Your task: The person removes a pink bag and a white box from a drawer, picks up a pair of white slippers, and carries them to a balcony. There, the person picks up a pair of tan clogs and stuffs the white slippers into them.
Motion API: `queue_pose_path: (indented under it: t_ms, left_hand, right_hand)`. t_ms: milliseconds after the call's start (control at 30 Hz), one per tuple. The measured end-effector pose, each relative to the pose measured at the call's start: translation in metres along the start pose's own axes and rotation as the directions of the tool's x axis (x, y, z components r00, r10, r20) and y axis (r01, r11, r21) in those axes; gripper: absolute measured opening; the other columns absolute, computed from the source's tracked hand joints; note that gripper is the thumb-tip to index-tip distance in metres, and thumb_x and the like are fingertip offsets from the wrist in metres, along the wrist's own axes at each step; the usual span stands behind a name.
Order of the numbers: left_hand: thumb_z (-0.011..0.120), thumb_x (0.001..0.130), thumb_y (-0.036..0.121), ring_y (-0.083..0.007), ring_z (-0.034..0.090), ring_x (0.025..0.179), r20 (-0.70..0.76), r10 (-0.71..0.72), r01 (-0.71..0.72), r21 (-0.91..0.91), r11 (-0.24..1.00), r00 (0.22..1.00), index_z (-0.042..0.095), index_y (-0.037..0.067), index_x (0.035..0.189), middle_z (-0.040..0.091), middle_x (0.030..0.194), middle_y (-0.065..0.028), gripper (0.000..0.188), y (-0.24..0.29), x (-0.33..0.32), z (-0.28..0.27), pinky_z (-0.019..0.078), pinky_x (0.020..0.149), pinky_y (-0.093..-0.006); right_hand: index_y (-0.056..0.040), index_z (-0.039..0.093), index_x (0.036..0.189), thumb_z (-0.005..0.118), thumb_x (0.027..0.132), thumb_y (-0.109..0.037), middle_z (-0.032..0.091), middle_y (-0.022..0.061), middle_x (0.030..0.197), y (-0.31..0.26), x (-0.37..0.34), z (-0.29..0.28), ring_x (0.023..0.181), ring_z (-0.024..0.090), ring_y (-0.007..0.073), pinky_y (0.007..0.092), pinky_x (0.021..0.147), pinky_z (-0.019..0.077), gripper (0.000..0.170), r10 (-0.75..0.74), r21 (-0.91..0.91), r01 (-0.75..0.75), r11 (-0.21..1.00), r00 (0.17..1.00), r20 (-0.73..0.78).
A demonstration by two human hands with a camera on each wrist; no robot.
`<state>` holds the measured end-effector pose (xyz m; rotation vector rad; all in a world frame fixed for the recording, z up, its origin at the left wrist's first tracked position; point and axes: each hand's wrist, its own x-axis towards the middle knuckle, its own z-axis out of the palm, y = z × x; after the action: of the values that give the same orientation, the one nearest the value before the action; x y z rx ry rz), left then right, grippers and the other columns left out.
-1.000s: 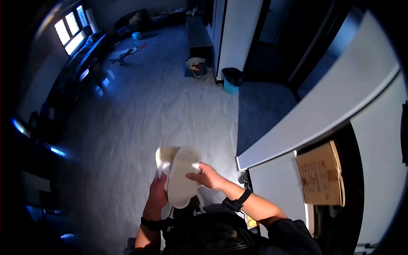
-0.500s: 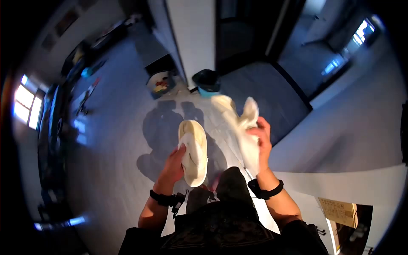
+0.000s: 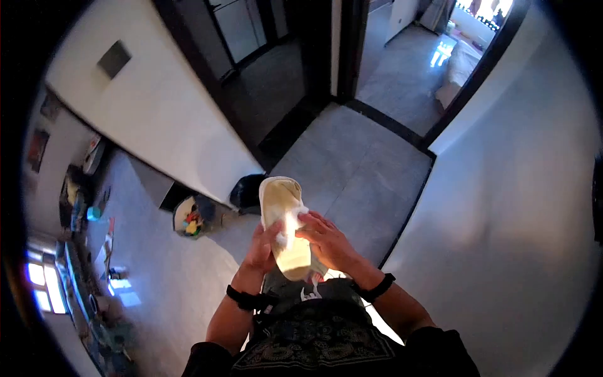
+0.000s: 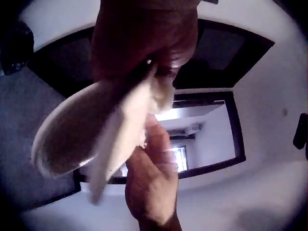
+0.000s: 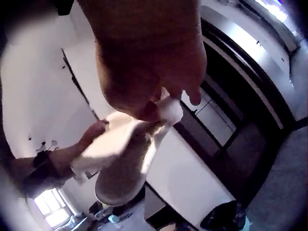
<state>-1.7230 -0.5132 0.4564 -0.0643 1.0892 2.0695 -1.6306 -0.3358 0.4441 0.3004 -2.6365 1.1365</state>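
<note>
A pair of cream slippers is held up in front of the body; in the head view one slipper [image 3: 290, 259] faces up and overlaps the other. The left wrist view shows both, a darker sole [image 4: 77, 130] and a paler slipper [image 4: 122, 134] angled against each other. My left hand [image 3: 260, 248] grips them from the left side, thumb over the top. From the right, my right hand [image 3: 330, 244] curls its fingers at the brightly lit upper. A white fluffy part [image 5: 171, 109] sticks out by the right fingers in the right wrist view.
Beyond the slippers is a bin with a black bag [image 3: 246, 191]. A container of colourful items [image 3: 188, 220] stands left of it by the wall. A white wall [image 3: 496, 251] runs close on the right, with doorways ahead.
Half a second ago the hands were apart, each with one slipper; now the slippers are together between both hands. The head view has turned right, toward the doorways.
</note>
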Motion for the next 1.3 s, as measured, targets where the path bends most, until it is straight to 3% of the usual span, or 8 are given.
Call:
queue_pose_path:
  t_ms: [167, 267, 367, 500, 600, 733, 933, 1300]
  left_hand:
    - [0.061, 0.090, 0.012, -0.0276, 0.059, 0.111, 0.117, -0.075, 0.075, 0.004, 0.997, 0.990, 0.045, 0.003, 0.133, 0.059, 0.123, -0.0121, 0.047, 0.022, 0.144, 0.050, 0.0504, 0.094, -0.0412]
    - [0.062, 0.090, 0.014, -0.0250, 0.059, 0.110, 0.279, -0.129, 0.131, 0.012, 0.991, 0.951, 0.044, 0.002, 0.134, 0.058, 0.123, -0.0108, 0.049, 0.031, 0.226, 0.085, 0.0508, 0.093, -0.0398]
    - [0.063, 0.090, 0.017, -0.0226, 0.060, 0.108, 0.352, -0.224, 0.205, 0.091, 0.975, 0.909, 0.044, 0.002, 0.133, 0.058, 0.123, -0.0103, 0.049, 0.047, 0.315, 0.127, 0.0518, 0.090, -0.0381]
    - [0.062, 0.092, 0.030, -0.0218, 0.061, 0.105, 0.382, -0.290, 0.230, 0.196, 0.953, 0.877, 0.048, 0.002, 0.129, 0.060, 0.119, -0.0116, 0.049, 0.056, 0.436, 0.182, 0.0531, 0.084, -0.0350]
    - [0.061, 0.092, 0.038, -0.0226, 0.063, 0.101, 0.439, -0.348, 0.258, 0.253, 0.932, 0.828, 0.052, 0.001, 0.124, 0.062, 0.115, -0.0113, 0.049, 0.058, 0.498, 0.223, 0.0533, 0.084, -0.0347]
    - [0.060, 0.092, 0.042, -0.0235, 0.065, 0.096, 0.323, -0.416, 0.333, 0.284, 0.899, 0.850, 0.054, 0.002, 0.120, 0.064, 0.111, -0.0104, 0.050, 0.048, 0.626, 0.288, 0.0537, 0.083, -0.0353]
    - [0.045, 0.096, 0.051, -0.0242, 0.064, 0.096, 0.359, -0.314, 0.192, 0.336, 0.922, 0.879, 0.054, 0.003, 0.121, 0.064, 0.110, -0.0118, 0.055, 0.074, 0.800, 0.435, 0.0538, 0.083, -0.0380]
    - [0.036, 0.100, 0.050, -0.0227, 0.060, 0.106, 0.247, -0.186, 0.213, -0.087, 0.973, 0.951, 0.054, 0.004, 0.124, 0.062, 0.116, -0.0106, 0.055, 0.088, 1.053, 0.547, 0.0478, 0.093, -0.0372]
  right_hand:
    - [-0.0047, 0.034, 0.140, 0.066, 0.088, -0.019, 0.046, 0.0188, 0.135, 0.111, 0.055, -0.039, 0.130, 0.040, 0.0294, 0.0403, 0.106, 0.0350, 0.063, 0.436, 0.564, -0.227, 0.794, 0.859, -0.269]
    - [-0.0049, 0.044, 0.134, 0.066, 0.089, -0.021, 0.056, 0.0131, 0.126, 0.179, 0.097, -0.050, 0.119, 0.051, 0.0243, 0.0385, 0.100, 0.0418, 0.052, 0.611, 0.847, -0.325, 0.421, 0.791, 0.000]
    - [-0.0058, 0.056, 0.122, 0.066, 0.089, -0.022, 0.064, 0.0076, 0.116, 0.207, 0.144, -0.122, 0.107, 0.058, 0.0200, 0.0368, 0.093, 0.0471, 0.038, 0.754, 0.702, -0.588, 0.402, 0.648, 0.111]
    - [-0.0098, 0.061, 0.115, 0.069, 0.087, -0.024, 0.069, 0.0101, 0.102, 0.285, 0.164, -0.189, 0.093, 0.065, 0.0209, 0.0365, 0.083, 0.0511, 0.032, 0.764, 0.531, -0.622, 0.576, 0.641, -0.078]
    - [-0.0044, 0.058, 0.118, 0.068, 0.086, -0.012, 0.066, 0.0091, 0.107, 0.298, 0.175, -0.242, 0.098, 0.062, 0.0168, 0.0346, 0.087, 0.0499, 0.034, 0.829, 0.422, -0.747, 0.514, 0.558, -0.023]
    - [-0.0088, 0.054, 0.123, 0.069, 0.085, -0.023, 0.066, 0.0123, 0.107, 0.404, 0.207, -0.292, 0.104, 0.063, 0.0233, 0.0382, 0.089, 0.0487, 0.043, 0.737, 0.309, -0.670, 0.675, 0.627, -0.251]
    - [-0.0066, 0.051, 0.128, 0.064, 0.092, -0.023, 0.063, 0.0104, 0.117, 0.575, 0.294, -0.416, 0.109, 0.058, 0.0189, 0.0367, 0.094, 0.0465, 0.041, 0.756, 0.817, -0.361, 0.449, 0.641, -0.132]
    - [-0.0017, 0.052, 0.122, 0.064, 0.091, -0.032, 0.064, 0.0120, 0.107, 0.773, 0.417, -0.583, 0.102, 0.059, 0.0185, 0.0336, 0.086, 0.0494, 0.045, 0.786, 0.715, -0.518, 0.470, 0.613, -0.072]
